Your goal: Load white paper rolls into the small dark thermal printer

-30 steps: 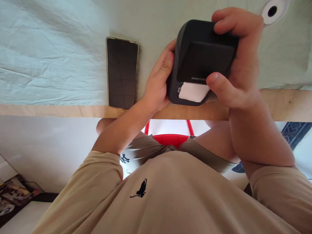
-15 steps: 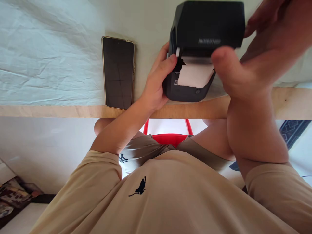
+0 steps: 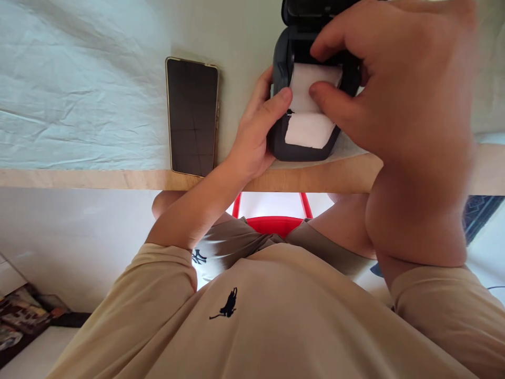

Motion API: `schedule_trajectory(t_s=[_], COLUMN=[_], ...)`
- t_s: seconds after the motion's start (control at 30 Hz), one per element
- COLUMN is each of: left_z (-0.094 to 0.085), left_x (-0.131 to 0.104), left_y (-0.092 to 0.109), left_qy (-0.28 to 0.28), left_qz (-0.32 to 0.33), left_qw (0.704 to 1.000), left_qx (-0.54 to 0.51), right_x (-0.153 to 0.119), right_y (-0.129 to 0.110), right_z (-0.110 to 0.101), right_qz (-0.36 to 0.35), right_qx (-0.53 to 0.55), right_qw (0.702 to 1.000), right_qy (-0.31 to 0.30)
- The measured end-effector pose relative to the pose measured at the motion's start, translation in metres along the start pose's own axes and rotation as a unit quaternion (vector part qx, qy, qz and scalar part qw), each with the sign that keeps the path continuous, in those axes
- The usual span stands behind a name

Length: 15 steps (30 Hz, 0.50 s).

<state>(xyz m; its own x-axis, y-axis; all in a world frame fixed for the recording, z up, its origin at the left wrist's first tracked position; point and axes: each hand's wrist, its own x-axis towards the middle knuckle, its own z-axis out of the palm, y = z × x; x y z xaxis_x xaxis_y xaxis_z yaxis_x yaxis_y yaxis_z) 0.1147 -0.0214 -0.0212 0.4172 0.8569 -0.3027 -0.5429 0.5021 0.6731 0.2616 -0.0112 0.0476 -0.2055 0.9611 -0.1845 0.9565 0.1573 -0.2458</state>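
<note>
A black receipt printer (image 3: 279, 138) stands near the table's front edge with its lid (image 3: 302, 10) tipped back. Inside lies a white paper roll (image 3: 310, 89), and a torn-edged tongue of paper (image 3: 310, 130) hangs out over the front. My left hand (image 3: 258, 123) grips the printer's left side, its thumb on the rim of the compartment. Over the printer's right side is my right hand (image 3: 379, 73), thumb and forefinger spread apart at the roll; whether the thumb touches the paper I cannot tell. Its other fingers are mostly hidden.
Left of the printer a smartphone (image 3: 192, 116) with a dark screen lies face up. A pale, wrinkled cloth (image 3: 98, 95) covers the tabletop behind the bare wooden edge (image 3: 79, 179). Below the table are my legs and a red chair (image 3: 274, 225).
The printer's lid has swung up and back, baring the paper roll. My right hand has moved from the lid's right side to above the open compartment. My left hand keeps its hold.
</note>
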Motion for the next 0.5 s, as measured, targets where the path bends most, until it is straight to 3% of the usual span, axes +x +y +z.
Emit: schedule_trajectory(t_s=[0.17,0.3,0.4,0.5], left_z=[0.003,0.003,0.001,-0.001], left_x=[-0.002,-0.002,-0.002,-0.002], left_y=[-0.001,-0.001,-0.001,0.0], left_qy=[0.019,0.013,0.001,-0.008], left_qz=[-0.003,-0.012,-0.023,-0.023], left_qw=[1.0,0.999,0.998,0.998], left_qx=[0.025,0.046,0.056,0.049], right_x=[0.001,-0.004,-0.011,-0.013], right_y=[0.001,0.005,0.01,0.017], right_z=[-0.004,-0.013,-0.021,-0.016], right_qz=[0.033,0.011,0.004,0.032], right_qx=[-0.01,0.029,0.152,0.34], right_qw=[0.998,0.998,0.987,0.94], right_qy=[-0.048,-0.05,-0.052,0.018])
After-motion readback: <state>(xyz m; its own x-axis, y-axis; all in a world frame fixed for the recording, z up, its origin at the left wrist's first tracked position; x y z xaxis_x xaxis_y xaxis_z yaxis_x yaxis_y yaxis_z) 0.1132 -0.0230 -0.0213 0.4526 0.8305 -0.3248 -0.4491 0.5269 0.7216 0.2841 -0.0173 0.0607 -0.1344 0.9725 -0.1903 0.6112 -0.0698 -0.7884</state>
